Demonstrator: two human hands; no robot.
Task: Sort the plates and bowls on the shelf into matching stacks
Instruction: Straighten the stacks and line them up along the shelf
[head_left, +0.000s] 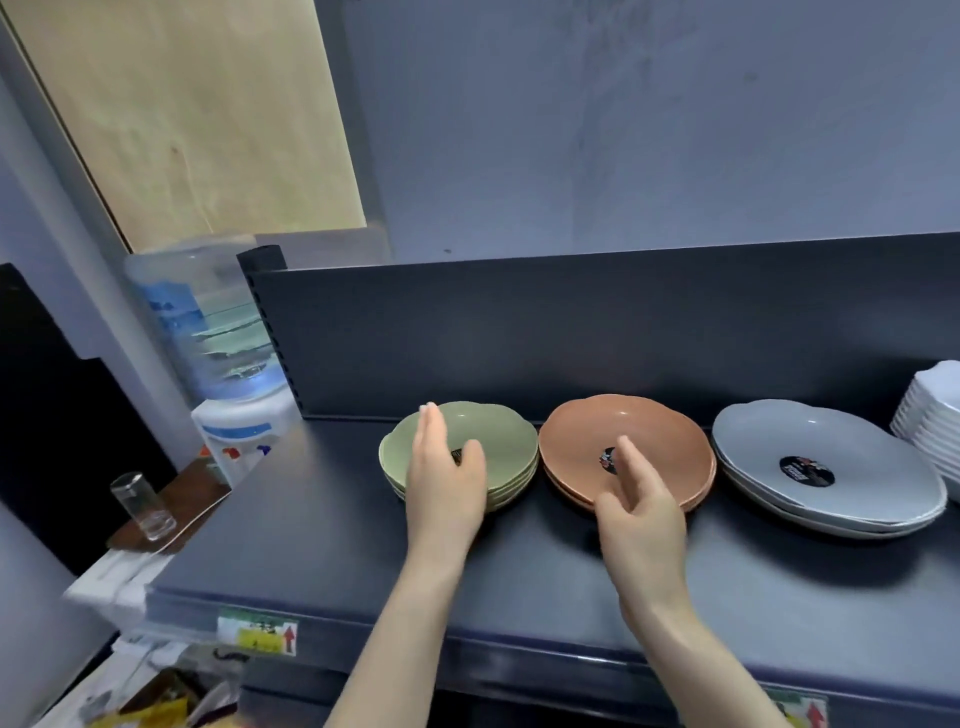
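We are noting, well to the left of the left hand (447, 483) and off the shelf (322, 519), a water dispenser (208, 322) and a drinking glass (140, 506); neither is forming part of the sort. The left hand is hovering flat over the near edge of the green bowls (504, 436), fingers straight and together, thumb apart, gripping nothing. We cannot tell whether the palm is touching the rim. Just to its right, the right hand (641, 509) is hanging in front of the orange bowls (649, 431), fingers loosely spread and relaxed, also holding nothing. Beyond the right hand, the grey plates (769, 441) are lying in a shallow stack. Furthest right, a tall stack of white dishes (930, 415) is running out of view (its full extent is hidden).

We are judging the sort as largely done, since each colour is standing in its own nested pile. The ware is looking rigid and smooth, so we are expecting it to be slippery, fairly heavy as a stack, and liable to chip if knocked. We are recommending a hold at opposite points of the scalloped rim, thumbs over the lip and fingers beneath the lowest piece, keeping the stack level.
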